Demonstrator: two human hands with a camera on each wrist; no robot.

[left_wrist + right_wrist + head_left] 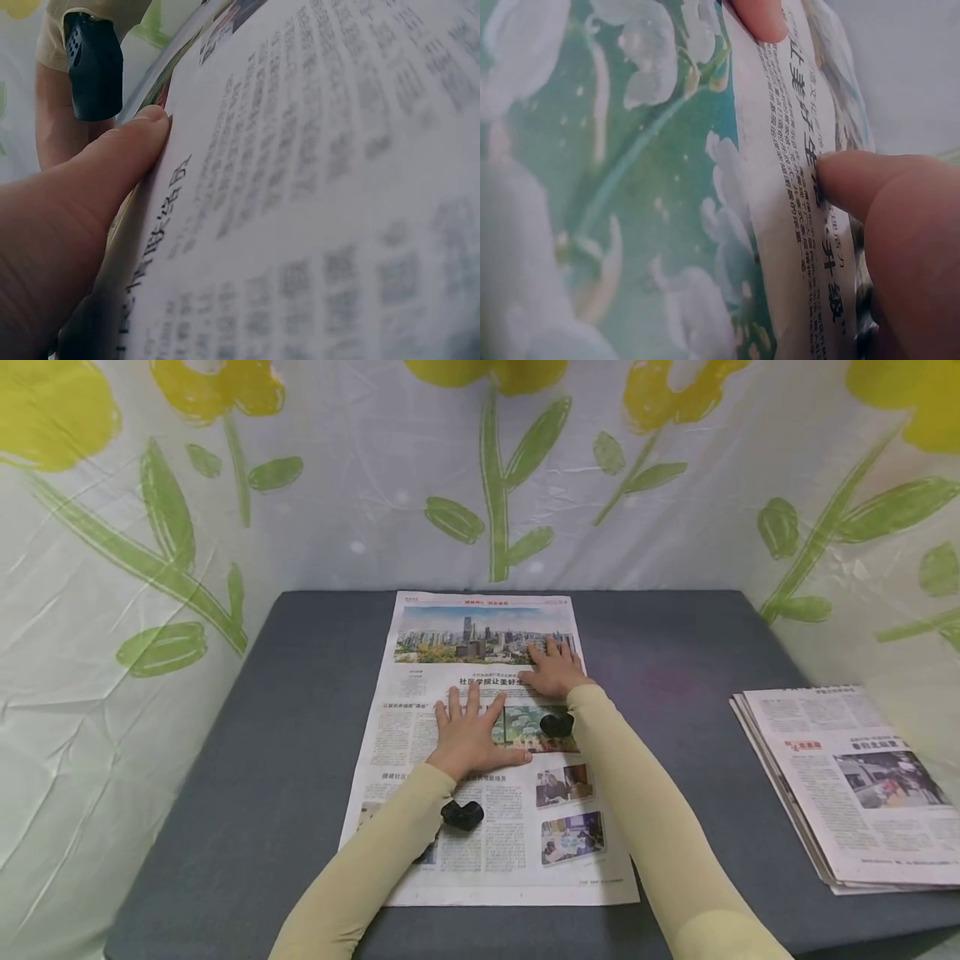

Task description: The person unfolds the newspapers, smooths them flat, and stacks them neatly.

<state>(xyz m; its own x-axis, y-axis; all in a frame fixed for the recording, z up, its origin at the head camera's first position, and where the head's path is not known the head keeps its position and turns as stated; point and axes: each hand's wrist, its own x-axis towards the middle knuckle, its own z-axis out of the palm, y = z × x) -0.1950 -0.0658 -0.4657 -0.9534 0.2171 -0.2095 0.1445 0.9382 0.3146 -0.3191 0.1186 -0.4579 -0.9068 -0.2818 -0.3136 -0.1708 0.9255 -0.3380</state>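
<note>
At the left, a bare stretch of the dark grey table [247, 760] runs up to the sheet of newspaper [502, 839], which lies face up in the middle with its top edge at the table's far side and its bottom edge just short of the near side. The likeliest trouble, I judge, is the paper wrinkling or tearing: if the two hands press hard and pull apart, or one slides while the other holds firm, the thin page could buckle between them. A push away from the body could also send its top edge over the back of the table.

The left hand [468, 742] rests on the middle of the page, fingers spread wide and straight, thumb stretched out to the right along the print; it grips nothing. The right hand [555, 670] lies farther up, near the page's right edge, its fingers fanned over the skyline photo [450, 639] and its thumb tip on the large headline; it too only touches the paper.

At the far right, well apart from both hands, sits a stack of newspapers [810, 793]. Its outer side seems to reach the table's edge, so a knock from the right forearm might shift it.
</note>
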